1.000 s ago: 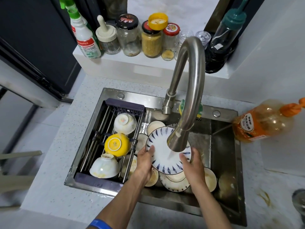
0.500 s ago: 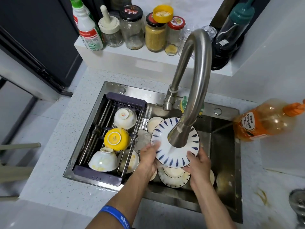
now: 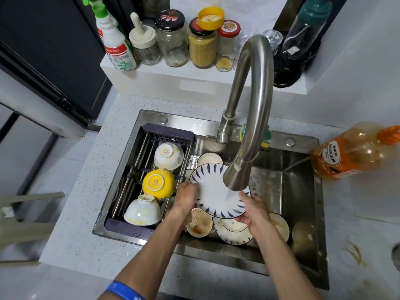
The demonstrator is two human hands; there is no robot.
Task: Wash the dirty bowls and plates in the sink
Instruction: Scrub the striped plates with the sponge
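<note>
A white plate with blue leaf marks point(image 3: 213, 189) is held tilted under the running faucet point(image 3: 252, 118). My left hand point(image 3: 186, 194) grips its left rim and my right hand point(image 3: 253, 210) grips its lower right rim. Below it in the steel sink point(image 3: 300, 191) lie dirty dishes: a brown-stained small bowl point(image 3: 199, 223), a blue-rimmed plate point(image 3: 232, 231), another bowl point(image 3: 280, 226) and a white plate point(image 3: 208, 159) at the back. Water falls from the spout onto the held plate.
A drying rack point(image 3: 149, 167) in the sink's left half holds three upturned bowls: white point(image 3: 168, 155), yellow point(image 3: 158, 182), white point(image 3: 142, 210). Jars and a spray bottle point(image 3: 113, 40) line the back shelf. An orange detergent bottle point(image 3: 355, 151) lies on the right counter.
The plate has tipped so its white face turns more toward me under the stream. My right hand slid lower along the rim. The camera moved slightly closer.
</note>
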